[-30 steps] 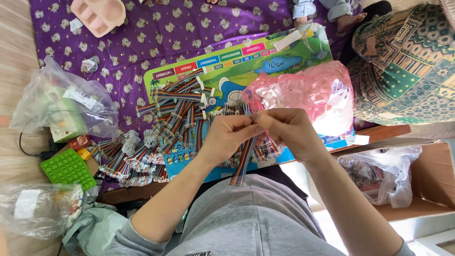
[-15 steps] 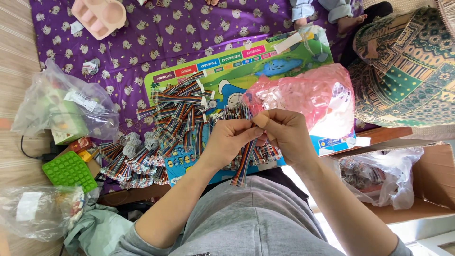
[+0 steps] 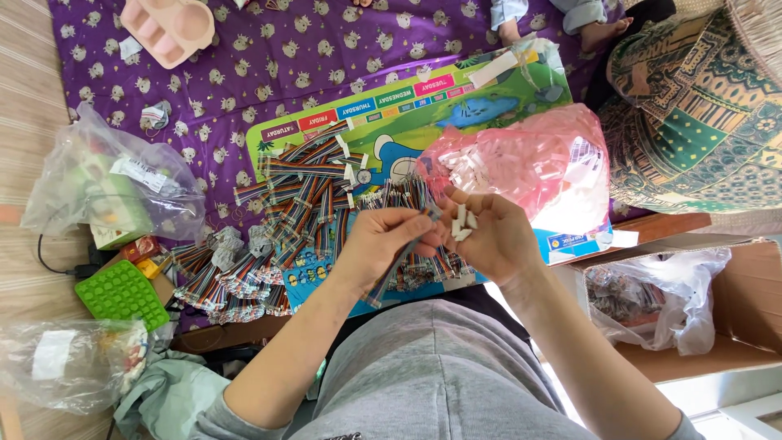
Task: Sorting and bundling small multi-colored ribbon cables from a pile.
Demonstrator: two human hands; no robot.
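- The left hand pinched one end of a striped ribbon-cable strip, whose long axis ran from the fingertips down and left toward the person's lap.
- The right hand, just right of that end, cupped several small white connector housings, fingers curled around them.
- The two hands' fingertips nearly touched above the pile of rainbow ribbon cables on the illustrated board.
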